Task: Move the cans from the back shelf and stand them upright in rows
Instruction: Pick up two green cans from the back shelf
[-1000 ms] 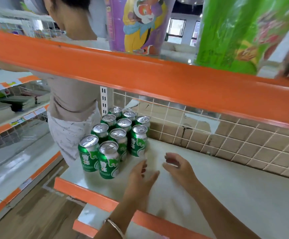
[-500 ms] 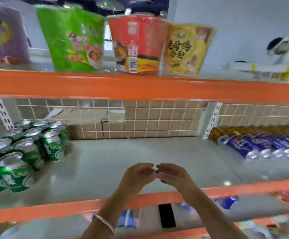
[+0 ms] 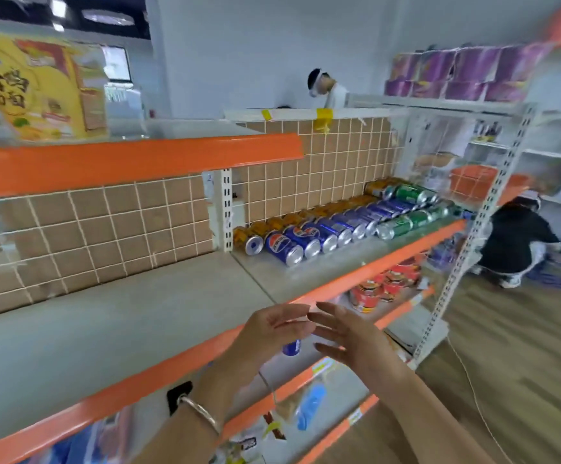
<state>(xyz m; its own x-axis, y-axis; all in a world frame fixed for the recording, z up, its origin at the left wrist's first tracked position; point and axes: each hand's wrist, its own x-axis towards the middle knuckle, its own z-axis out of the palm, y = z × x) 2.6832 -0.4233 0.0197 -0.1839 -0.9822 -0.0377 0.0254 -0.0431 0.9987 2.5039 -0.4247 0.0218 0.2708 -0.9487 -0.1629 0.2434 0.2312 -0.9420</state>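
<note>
Low centre: left hand (image 3: 272,333) and right hand (image 3: 356,343) hovering, fingers spread, grip released, nothing held. Right of centre, well apart: cans (image 3: 339,226) lying on their sides, packed in rows against the tiled back of the shelf (image 3: 138,313). Risk ahead: loose neighbours rolling toward the orange front edge and dropping, set off by tugging one free.

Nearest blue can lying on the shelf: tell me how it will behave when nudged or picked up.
The blue can lies on its side on the flat shelf, so a nudge would probably roll it, unless the orange can alongside stops it. Its glossy wall looks slippery; take a full grip. Weight can't be judged.
</note>
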